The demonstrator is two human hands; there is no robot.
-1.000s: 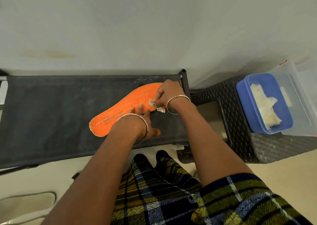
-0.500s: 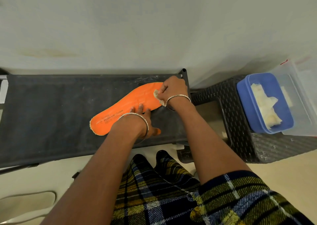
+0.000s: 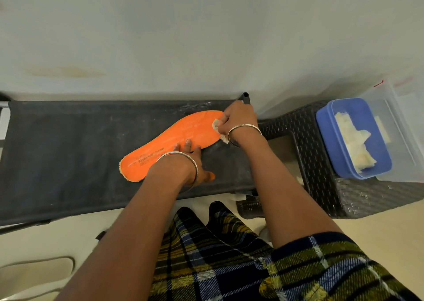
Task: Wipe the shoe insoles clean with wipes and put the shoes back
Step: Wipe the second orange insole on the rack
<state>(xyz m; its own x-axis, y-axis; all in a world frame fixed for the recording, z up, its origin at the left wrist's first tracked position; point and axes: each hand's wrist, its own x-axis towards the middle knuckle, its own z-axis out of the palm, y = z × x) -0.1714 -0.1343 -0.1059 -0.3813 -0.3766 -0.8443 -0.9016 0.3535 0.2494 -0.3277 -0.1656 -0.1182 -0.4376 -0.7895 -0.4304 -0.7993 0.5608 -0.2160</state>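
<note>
One orange insole (image 3: pixel 174 140) flat on dark bench (image 3: pixel 57 151), frame centre; left hand (image 3: pixel 200 163), fingers straight, presses its near edge; right hand (image 3: pixel 238 119) grips wipe (image 3: pixel 215 125) at toe end.

Matt orange insole (image 3: pixel 174 137) with frayed pale edge; dusty dark cloth shelf (image 3: pixel 68 151); crumpled soft wipe (image 3: pixel 215 125); shiny metal bangles (image 3: pixel 244 125); woven-textured black plastic stool (image 3: pixel 321 186); smooth blue plastic tub (image 3: pixel 322 130).

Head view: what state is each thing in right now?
orange insole: flat on the bench, print up.
wipe: crumpled, on the insole's toe end.
right hand: grips the wipe.
left hand: fingers straight, pressing the insole.
blue container: open, spare wipes inside.
</note>
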